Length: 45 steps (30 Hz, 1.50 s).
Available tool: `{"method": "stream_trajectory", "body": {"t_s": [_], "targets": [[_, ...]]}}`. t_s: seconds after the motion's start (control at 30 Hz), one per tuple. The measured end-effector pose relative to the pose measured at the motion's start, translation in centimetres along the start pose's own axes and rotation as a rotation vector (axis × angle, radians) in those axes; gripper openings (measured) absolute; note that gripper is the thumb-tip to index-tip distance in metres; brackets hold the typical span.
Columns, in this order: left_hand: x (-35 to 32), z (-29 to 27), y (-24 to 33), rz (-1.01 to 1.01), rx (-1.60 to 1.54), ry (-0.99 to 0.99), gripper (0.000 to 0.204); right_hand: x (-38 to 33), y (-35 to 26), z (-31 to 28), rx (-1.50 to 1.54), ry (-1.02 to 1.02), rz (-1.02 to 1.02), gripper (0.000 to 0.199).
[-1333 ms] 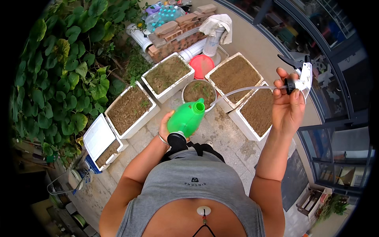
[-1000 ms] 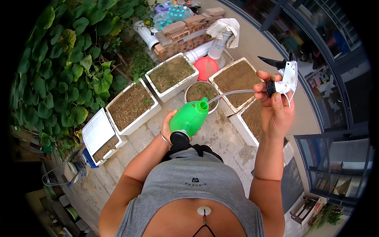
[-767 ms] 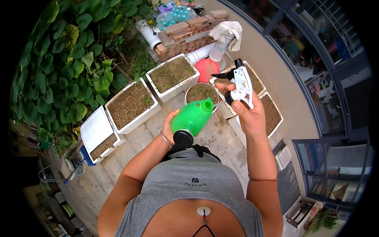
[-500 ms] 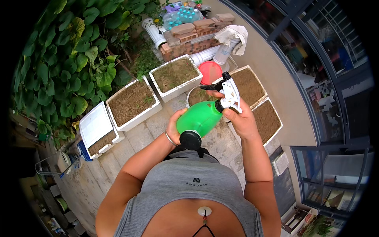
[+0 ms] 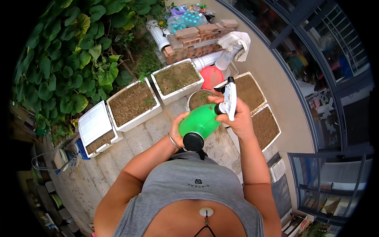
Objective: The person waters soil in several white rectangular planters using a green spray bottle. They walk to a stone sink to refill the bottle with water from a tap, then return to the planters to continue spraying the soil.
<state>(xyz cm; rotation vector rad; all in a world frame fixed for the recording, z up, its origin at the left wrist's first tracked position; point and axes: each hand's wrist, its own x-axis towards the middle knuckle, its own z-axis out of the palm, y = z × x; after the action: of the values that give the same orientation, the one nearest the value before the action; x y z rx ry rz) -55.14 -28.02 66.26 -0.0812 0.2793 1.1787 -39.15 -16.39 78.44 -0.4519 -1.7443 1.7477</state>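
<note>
Green bottle [image 5: 200, 121] — in curled left hand [image 5: 177, 127]

outdoor yard w/ soft daylight, grey paved flr [image 5: 116, 152], beige wall [image 5: 272, 79] on R side, dk-framed windows [image 5: 337, 173] beyond it, green vines [image 5: 63, 69] up L side, brick pile [image 5: 189, 52] at back, white pipes [image 5: 158, 34] nr bricks, white soil boxes [image 5: 143, 118] on flr

From your head, the fisheye camera faces steeply down: your tank top [image 5: 197, 172] fills six o'clock up close, your left hand [image 5: 176, 128] and right hand [image 5: 241, 121] sit near mid-view, and vines [image 5: 67, 63] at ten, bricks [image 5: 193, 51] at twelve and windows [image 5: 335, 43] at two lie farther off.
</note>
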Motion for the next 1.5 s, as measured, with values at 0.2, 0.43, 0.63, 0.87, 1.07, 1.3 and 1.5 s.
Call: {"method": "stream_trajectory", "body": {"t_s": [0.2,0.43,0.63,0.87,1.07,1.3,1.5], "targets": [[-0.1,-0.1,0.3,0.025,-0.297,-0.173,0.062,0.0,1.8,3.0,0.014,0.162,-0.167,0.052],[0.0,0.6,0.2,0.168,-0.14,-0.312,0.058,0.3,2.6,3.3,-0.121,0.275,-0.188,0.041],[-0.1,0.2,0.0,0.115,-0.187,-0.208,0.062,0.7,2.0,4.4,0.295,0.232,-0.159,0.058],[0.0,-0.5,-0.3,0.136,-0.242,-0.135,0.074,0.3,2.9,6.0,0.255,0.361,-0.085,0.057],[-0.6,-2.5,1.0,-0.148,-0.143,-0.241,0.074,0.7,2.2,4.6,0.322,0.091,-0.099,0.059],[-0.6,-0.4,0.2,0.037,-0.133,-0.219,0.071,0.1,4.1,5.9,0.494,0.35,0.003,0.043],[-0.5,0.9,0.0,-0.128,0.008,0.018,0.072,-0.7,4.0,3.2,0.487,0.102,-0.117,0.059]]}}
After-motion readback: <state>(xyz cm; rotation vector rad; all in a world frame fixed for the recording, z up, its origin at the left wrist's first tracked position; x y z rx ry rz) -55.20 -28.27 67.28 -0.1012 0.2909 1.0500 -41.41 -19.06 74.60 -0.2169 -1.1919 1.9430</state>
